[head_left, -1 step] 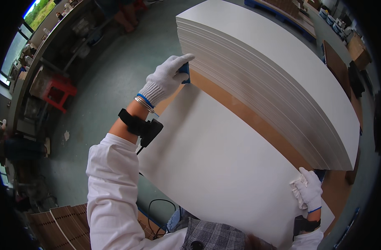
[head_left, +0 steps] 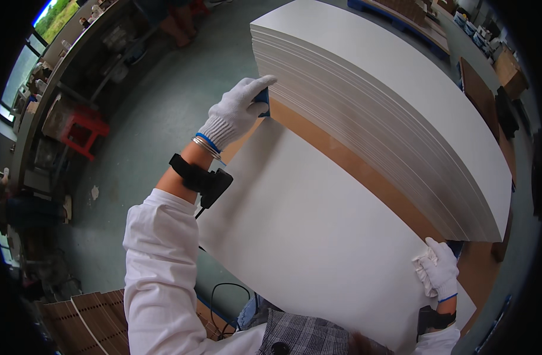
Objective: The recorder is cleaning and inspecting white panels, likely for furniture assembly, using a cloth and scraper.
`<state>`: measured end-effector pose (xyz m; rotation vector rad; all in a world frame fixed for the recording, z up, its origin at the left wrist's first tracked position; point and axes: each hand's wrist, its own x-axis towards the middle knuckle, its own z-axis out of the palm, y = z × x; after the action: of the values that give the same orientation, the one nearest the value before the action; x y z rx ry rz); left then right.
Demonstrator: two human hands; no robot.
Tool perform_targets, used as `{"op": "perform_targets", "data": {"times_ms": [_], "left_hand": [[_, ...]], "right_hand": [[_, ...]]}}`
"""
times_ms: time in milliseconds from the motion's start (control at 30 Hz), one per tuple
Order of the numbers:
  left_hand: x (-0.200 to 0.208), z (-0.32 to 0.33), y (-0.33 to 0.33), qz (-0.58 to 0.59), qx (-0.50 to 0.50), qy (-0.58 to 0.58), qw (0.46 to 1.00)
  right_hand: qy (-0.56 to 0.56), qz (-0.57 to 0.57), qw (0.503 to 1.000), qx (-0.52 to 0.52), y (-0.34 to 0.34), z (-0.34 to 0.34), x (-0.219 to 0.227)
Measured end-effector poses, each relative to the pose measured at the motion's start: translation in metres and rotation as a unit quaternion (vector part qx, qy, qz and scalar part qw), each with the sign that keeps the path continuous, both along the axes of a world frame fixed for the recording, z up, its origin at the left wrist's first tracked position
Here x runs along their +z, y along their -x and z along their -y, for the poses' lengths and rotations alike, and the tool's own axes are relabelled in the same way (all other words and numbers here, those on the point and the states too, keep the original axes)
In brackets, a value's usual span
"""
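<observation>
Both my hands wear white knit gloves with blue cuffs. My left hand [head_left: 238, 109] is closed on a small blue block [head_left: 263, 103], its index finger stretched along the top. It is at the far left corner of a large white panel [head_left: 318, 219]; whether the block touches the panel, I cannot tell. At the panel's right end, my right hand [head_left: 444, 269] is shut on a crumpled white cloth [head_left: 425, 271] resting on the surface. Part of the cloth is hidden beneath the fingers.
A tall stack of white panels [head_left: 371, 65] stands beyond, on a brown board [head_left: 348, 151]. Corrugated cardboard [head_left: 99, 325] lies at lower left, with a black cable [head_left: 220, 287] nearby. A red stool [head_left: 84, 130] and a long workbench [head_left: 31, 121] are at left. Another person's legs [head_left: 176, 26] show at the top.
</observation>
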<state>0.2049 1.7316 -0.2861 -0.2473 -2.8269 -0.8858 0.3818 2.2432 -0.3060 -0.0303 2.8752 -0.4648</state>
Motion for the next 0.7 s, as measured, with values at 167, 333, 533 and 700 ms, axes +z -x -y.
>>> {"op": "perform_targets", "data": {"times_ms": [167,333,533,700], "left_hand": [[0.002,0.006,-0.001,-0.027,0.004,-0.014,1.0],[0.004,-0.001,-0.007,0.018,0.0,0.003,1.0],[0.002,-0.003,-0.001,0.007,0.078,-0.037,0.996],[-0.003,0.002,-0.005,0.006,0.019,-0.007,1.0]], "right_hand": [[0.005,-0.011,1.0,0.01,0.0,0.002,0.0],[0.001,-0.01,1.0,0.007,-0.001,-0.001,-0.001],[-0.001,-0.007,1.0,0.003,-0.001,0.003,0.001],[-0.004,-0.004,1.0,0.004,-0.001,0.001,0.001]]}}
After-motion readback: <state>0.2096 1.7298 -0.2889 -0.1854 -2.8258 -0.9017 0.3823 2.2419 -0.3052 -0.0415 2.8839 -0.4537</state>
